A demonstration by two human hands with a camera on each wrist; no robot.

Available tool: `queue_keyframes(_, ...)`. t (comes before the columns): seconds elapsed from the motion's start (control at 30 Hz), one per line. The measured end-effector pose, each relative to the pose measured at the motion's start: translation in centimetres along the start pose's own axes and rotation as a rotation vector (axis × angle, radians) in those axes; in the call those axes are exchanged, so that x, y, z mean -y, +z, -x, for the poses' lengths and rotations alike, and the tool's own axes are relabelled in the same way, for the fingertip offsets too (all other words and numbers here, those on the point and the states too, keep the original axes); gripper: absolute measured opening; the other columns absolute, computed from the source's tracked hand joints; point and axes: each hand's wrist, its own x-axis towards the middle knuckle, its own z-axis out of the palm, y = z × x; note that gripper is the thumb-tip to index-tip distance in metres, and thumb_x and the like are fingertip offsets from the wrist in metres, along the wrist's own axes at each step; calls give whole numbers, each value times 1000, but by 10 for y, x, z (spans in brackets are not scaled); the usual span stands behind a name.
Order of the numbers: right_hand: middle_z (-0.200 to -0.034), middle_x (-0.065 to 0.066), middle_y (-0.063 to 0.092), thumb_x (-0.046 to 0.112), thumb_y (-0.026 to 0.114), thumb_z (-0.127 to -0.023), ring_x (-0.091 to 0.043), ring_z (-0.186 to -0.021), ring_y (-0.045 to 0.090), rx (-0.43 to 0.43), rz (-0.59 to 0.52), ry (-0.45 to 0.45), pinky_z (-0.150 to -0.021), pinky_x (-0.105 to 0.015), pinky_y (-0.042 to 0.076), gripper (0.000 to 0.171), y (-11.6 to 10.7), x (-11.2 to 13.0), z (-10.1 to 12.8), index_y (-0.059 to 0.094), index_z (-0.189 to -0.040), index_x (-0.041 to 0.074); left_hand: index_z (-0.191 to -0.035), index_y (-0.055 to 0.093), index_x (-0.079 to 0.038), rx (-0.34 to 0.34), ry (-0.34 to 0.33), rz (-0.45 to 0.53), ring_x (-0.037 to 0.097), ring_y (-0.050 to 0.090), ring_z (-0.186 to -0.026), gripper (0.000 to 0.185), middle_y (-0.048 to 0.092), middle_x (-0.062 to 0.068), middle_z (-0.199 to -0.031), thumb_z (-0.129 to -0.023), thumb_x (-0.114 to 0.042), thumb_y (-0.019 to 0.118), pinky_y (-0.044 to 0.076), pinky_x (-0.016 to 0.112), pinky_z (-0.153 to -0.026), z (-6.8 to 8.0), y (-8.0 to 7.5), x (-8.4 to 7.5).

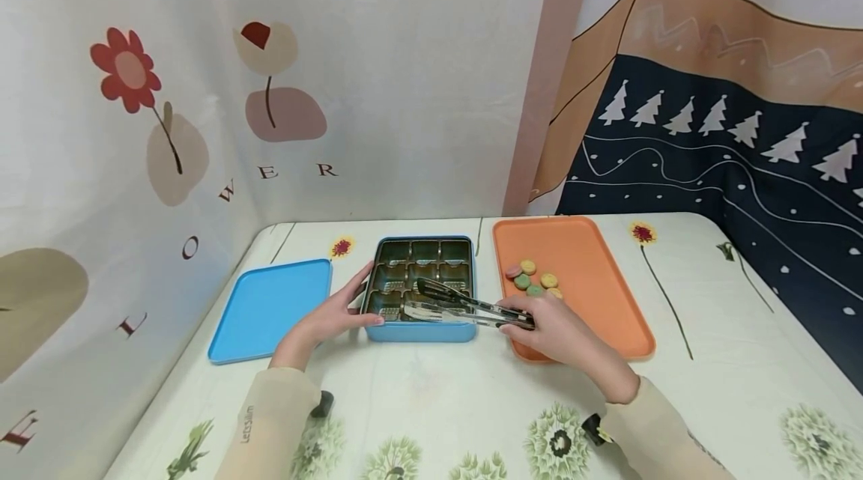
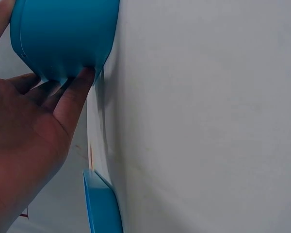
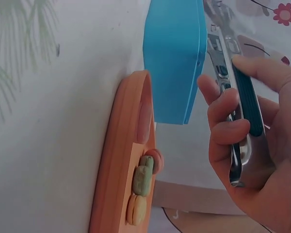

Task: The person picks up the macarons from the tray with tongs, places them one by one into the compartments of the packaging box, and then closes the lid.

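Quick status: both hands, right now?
Left hand: open, straight fingers resting against the side of the blue tin.
Right hand: gripping metal tongs, tips over the tin's compartments.

Both forearms reach forward from the bottom of the head view in pale, long sleeves, angled inward toward each other. The left hand (image 1: 335,315) lies low with its palm turned inward, fingers stretched nearly straight and side by side, their tips pressing forward and the thumb spread apart above them. The right hand (image 1: 554,326) is turned knuckles up, its fingers curled in a closed grip with the thumb laid flat along the top.
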Motion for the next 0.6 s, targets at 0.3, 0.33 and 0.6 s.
queue_keyframes(0.3, -86, 4, 66, 6, 67, -87, -4, -69, 53, 51, -221, 44, -60, -19, 46, 33, -7, -9, 10, 67, -119, 9, -162, -1, -29, -6, -2, 15, 45, 5, -154, 109, -5, 11, -170, -87, -32, 78, 27, 63, -118, 0, 1, 0)
queue_keyframes(0.33, -87, 4, 66, 7, 67, -88, -4, -70, 53, 51, -239, 47, -60, -18, 45, 31, -8, -11, 11, 68, -119, 10, -162, -1, -29, -6, 0, 10, 45, 5, -154, 109, -5, 11, -170, -87, -32, 78, 26, 63, -118, 0, 1, 0)
queue_keyframes(0.6, -87, 2, 70, 16, 74, -89, -4, -64, 50, -3, -286, 57, -52, -20, 43, 33, -20, -23, 25, 71, -121, 10, -162, -1, -29, -7, 5, 11, 45, 5, -154, 108, -5, 12, -170, -88, -30, 77, 27, 62, -118, 0, 1, 1)
